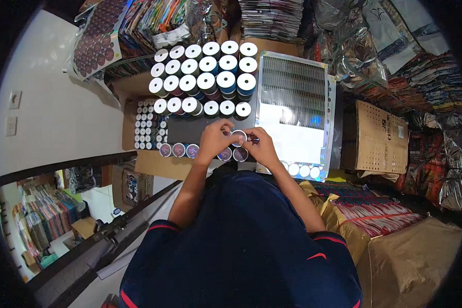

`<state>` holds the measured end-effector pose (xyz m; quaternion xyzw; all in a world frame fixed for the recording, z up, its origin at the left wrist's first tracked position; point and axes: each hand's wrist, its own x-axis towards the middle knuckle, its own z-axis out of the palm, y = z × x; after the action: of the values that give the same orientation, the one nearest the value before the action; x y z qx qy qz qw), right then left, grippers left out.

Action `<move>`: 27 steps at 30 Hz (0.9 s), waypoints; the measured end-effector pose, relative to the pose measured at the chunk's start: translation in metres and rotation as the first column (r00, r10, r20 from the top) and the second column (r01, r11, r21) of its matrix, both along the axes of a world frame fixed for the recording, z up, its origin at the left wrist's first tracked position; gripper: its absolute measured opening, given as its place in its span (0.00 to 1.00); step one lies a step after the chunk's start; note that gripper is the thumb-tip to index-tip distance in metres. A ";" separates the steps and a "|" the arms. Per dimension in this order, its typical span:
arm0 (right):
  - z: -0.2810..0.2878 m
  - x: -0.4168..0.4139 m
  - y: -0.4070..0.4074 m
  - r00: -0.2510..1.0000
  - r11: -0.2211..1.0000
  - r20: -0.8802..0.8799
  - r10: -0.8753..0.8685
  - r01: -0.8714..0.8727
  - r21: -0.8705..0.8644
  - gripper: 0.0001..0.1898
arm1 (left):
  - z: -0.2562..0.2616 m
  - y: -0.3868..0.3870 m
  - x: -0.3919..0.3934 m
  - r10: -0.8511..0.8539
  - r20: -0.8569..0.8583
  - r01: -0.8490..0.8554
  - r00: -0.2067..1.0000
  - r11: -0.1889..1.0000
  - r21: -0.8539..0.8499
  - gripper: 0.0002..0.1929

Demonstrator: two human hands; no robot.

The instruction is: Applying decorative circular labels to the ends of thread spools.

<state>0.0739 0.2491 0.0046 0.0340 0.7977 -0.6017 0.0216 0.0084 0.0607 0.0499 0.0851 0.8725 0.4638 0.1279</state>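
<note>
Both hands meet over a thread spool (238, 137) whose top bears a round printed label. My left hand (216, 139) grips its left side, thumb on the label. From the right, my right hand (258, 144) holds the same spool, its fingertips at the rim. Nearer my body stands a row of spools with similar dark round labels (178, 150), partly hidden behind my left hand. Beyond the hands, several rows of spools with plain white tops (206, 81) stand upright. To the right lies a shiny label sheet (292, 115), with white round gaps along its near edge.
An opened cardboard box (150, 161) with smaller white-topped spools (144, 131) is at the left. Right of the sheet stands a perforated cardboard carton (383, 136). Stacks of packaged material (271, 19) line the far side, and a brown wrapped bundle (412, 258) lies at the near right.
</note>
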 end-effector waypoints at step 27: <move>-0.001 -0.012 -0.005 0.997 0.998 -0.066 -0.040 0.044 0.052 0.11 | -0.027 -0.014 0.018 0.059 0.032 -0.063 0.998 0.986 0.155 0.13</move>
<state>0.0619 0.2437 0.0036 0.0318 0.8130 -0.5812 -0.0179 0.0262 0.0466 0.0232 0.0616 0.8341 0.5352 0.1183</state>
